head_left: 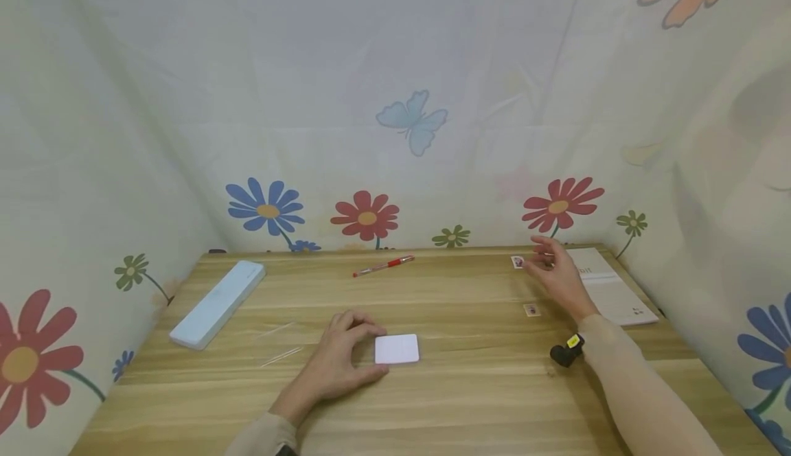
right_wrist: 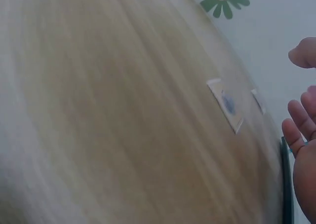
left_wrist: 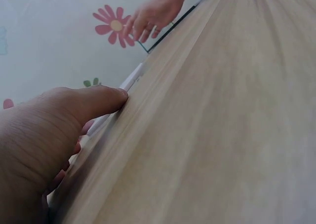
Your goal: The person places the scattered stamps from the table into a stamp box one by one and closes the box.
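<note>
My left hand (head_left: pixel 340 356) rests on the table and holds a small white rectangular block (head_left: pixel 397 349) at its left corners, between thumb and forefinger. In the left wrist view the thumb (left_wrist: pixel 106 99) meets the white block's edge (left_wrist: pixel 131 79). Over the back right of the table hovers my right hand (head_left: pixel 559 277), fingers loosely bent, holding nothing visible. Just left of its fingertips lies a stamp-like picture piece (head_left: pixel 518 262); a second such piece (head_left: pixel 532 310) lies nearer the front. The right wrist view shows a gap between the hand (right_wrist: pixel 303 130) and the nearer picture piece (right_wrist: pixel 226 104).
A white booklet (head_left: pixel 612 294) lies under and beyond the right hand. At the left is a pale blue long case (head_left: pixel 219 303), with thin clear strips (head_left: pixel 281 356) beside it. A red pen (head_left: pixel 383 266) lies near the back edge. Patterned cloth (head_left: pixel 309 99) surrounds the table.
</note>
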`<state>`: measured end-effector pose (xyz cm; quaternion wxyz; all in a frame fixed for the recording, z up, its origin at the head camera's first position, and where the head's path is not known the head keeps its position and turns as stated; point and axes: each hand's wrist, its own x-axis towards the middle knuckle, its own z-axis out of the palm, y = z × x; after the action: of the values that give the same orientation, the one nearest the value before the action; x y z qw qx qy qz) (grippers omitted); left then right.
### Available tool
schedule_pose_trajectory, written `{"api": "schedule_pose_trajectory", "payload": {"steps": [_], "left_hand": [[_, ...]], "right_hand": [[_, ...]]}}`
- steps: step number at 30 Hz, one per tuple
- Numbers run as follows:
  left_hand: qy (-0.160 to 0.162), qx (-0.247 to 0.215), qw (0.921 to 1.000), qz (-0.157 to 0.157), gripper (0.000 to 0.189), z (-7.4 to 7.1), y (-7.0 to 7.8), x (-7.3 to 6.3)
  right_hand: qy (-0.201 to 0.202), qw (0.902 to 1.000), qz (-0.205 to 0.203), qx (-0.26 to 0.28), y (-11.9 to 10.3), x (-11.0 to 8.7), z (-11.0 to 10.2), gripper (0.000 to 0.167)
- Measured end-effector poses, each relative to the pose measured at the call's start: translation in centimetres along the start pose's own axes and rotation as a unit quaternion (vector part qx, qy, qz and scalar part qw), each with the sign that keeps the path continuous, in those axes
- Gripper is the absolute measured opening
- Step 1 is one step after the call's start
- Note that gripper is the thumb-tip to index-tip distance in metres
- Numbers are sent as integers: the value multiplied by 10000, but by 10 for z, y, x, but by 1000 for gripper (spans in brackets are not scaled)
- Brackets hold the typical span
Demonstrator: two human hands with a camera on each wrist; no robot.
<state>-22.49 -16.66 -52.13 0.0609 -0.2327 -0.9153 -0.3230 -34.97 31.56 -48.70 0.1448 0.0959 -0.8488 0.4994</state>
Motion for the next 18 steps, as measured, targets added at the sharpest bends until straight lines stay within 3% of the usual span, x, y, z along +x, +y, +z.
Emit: {"api": "schedule_pose_trajectory", "payload": {"steps": [7, 13, 18], "left_hand": [[9, -19, 10000, 56, 55, -2, 1, -2], [-14, 36, 10000, 64, 56, -4, 1, -2], [-29, 13, 10000, 24, 55, -3, 1, -2]], "right_hand": [[-92, 9994, 268, -207, 11, 3, 5, 72], [-351, 9969, 58, -703, 20, 6, 6, 72], [-569, 9885, -178, -1392, 18, 11, 6, 66]]}}
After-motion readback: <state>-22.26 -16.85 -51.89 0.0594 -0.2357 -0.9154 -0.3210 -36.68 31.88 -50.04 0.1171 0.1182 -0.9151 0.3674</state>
